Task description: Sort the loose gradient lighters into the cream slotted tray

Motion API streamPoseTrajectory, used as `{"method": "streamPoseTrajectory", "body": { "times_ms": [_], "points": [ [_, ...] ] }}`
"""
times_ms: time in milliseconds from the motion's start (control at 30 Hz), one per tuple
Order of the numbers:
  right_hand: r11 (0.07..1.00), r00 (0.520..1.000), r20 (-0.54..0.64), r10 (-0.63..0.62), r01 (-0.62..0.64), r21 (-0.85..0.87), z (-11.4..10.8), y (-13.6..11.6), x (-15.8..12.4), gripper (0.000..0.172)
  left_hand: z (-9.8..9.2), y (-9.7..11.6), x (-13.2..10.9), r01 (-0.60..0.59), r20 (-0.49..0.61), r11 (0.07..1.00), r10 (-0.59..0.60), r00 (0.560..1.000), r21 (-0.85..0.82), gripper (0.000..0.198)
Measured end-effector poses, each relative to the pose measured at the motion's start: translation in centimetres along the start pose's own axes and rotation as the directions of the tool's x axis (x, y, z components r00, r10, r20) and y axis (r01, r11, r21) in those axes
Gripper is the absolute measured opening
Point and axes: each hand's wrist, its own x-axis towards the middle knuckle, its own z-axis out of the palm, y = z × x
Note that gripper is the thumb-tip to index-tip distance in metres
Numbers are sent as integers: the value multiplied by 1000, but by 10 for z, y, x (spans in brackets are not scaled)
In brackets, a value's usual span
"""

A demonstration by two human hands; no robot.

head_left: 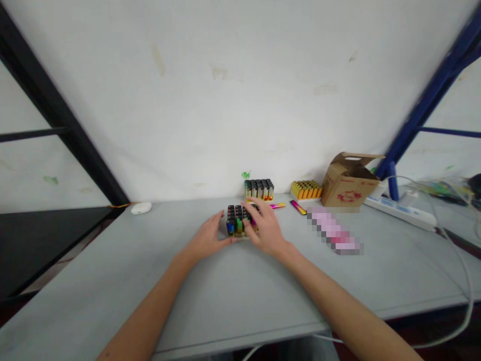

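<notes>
A tight block of several upright lighters with black tops and coloured bodies [236, 219] stands on the grey table [158, 281]. My left hand [208, 235] rests against the block's left side, fingers spread. My right hand [266, 226] lies over the block's right side, fingers laid across the lighter tops. Whether either hand grips the block is unclear.
Behind stand a second block of lighters [259, 189] and a row of yellow lighters [306, 189]. Two loose lighters [298, 207] lie beside them. A cardboard box [347, 181], a white power strip [402, 211] with cables, and a small white object [141, 207] sit by the wall.
</notes>
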Motion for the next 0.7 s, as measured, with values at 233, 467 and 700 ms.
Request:
{"method": "streamPoseTrajectory", "body": {
  "times_ms": [233,467,700],
  "points": [
    [906,904,164,395,-353,-234,-11,93,-16,51,2,1,0,-19,43,995,15,999,94,91],
    [877,811,383,442,-303,-372,-11,96,-21,42,1,6,1,-17,33,997,14,999,72,94],
    [915,860,315,402,-360,-184,-9,93,-20,26,1,9,4,-4,69,1000,2,998,28,96]
  ]
}}
